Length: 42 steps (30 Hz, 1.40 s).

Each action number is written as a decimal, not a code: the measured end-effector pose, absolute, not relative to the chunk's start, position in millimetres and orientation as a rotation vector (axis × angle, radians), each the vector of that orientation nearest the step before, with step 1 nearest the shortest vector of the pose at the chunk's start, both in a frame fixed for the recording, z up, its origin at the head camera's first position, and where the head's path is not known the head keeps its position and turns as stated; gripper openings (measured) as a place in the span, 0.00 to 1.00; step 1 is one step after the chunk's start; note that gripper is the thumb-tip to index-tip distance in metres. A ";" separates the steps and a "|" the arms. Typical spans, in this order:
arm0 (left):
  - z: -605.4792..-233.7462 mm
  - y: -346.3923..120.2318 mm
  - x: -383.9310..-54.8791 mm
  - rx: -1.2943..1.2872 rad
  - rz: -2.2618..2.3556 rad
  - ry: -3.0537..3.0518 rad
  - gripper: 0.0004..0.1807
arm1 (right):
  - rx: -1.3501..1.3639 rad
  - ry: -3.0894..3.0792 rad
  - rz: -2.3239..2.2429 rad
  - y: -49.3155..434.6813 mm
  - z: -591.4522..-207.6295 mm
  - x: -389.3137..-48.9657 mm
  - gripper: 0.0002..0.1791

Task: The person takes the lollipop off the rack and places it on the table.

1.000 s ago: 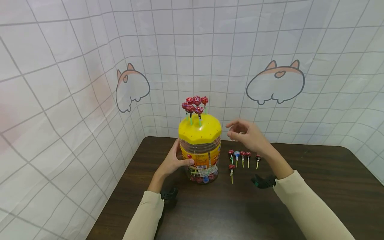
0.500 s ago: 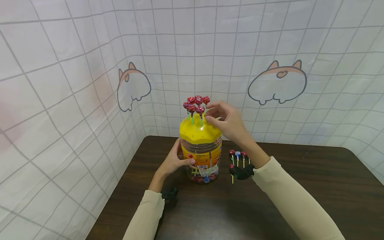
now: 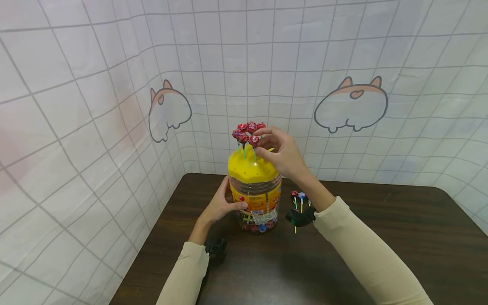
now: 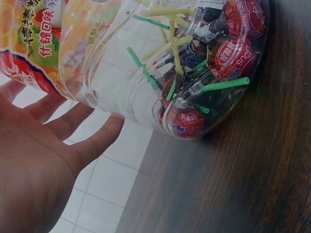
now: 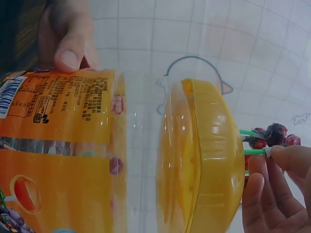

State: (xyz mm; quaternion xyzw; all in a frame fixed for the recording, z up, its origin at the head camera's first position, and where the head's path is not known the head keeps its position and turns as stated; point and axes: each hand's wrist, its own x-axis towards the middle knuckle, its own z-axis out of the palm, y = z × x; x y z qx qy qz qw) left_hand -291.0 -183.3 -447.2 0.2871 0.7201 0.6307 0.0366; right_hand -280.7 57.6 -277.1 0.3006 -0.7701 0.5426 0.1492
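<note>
A clear plastic jar [image 3: 257, 203] with a yellow lid [image 3: 251, 171] stands upright on the table in the head view. My left hand [image 3: 219, 205] holds its left side, the thumb across the orange label. Several red-wrapped lollipops [image 3: 242, 138] stand in the lid on green sticks. My right hand [image 3: 284, 152] is above the lid's right side, thumb and fingers at the front-right lollipop [image 3: 254, 140]. In the right wrist view, its thumb and fingers pinch that green stick [image 5: 255, 152] just below the candy. More lollipops [image 4: 233, 58] lie in the jar's bottom in the left wrist view.
On the dark wooden table [image 3: 244, 271], several loose lollipops, one of them blue [image 3: 301, 196], lie to the right of the jar, partly hidden by my right wrist. A white gridded curtain [image 3: 289, 51] hangs behind and to the left.
My right hand has moved left from beside the jar to the lollipops over the lid and now pinches one's stick. My left hand has stayed on the jar.
</note>
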 end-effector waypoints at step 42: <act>-447.7 -183.7 -290.5 0.847 1.920 2.259 0.49 | 0.577 -2.187 1.821 159.1 -352.4 -249.2 0.22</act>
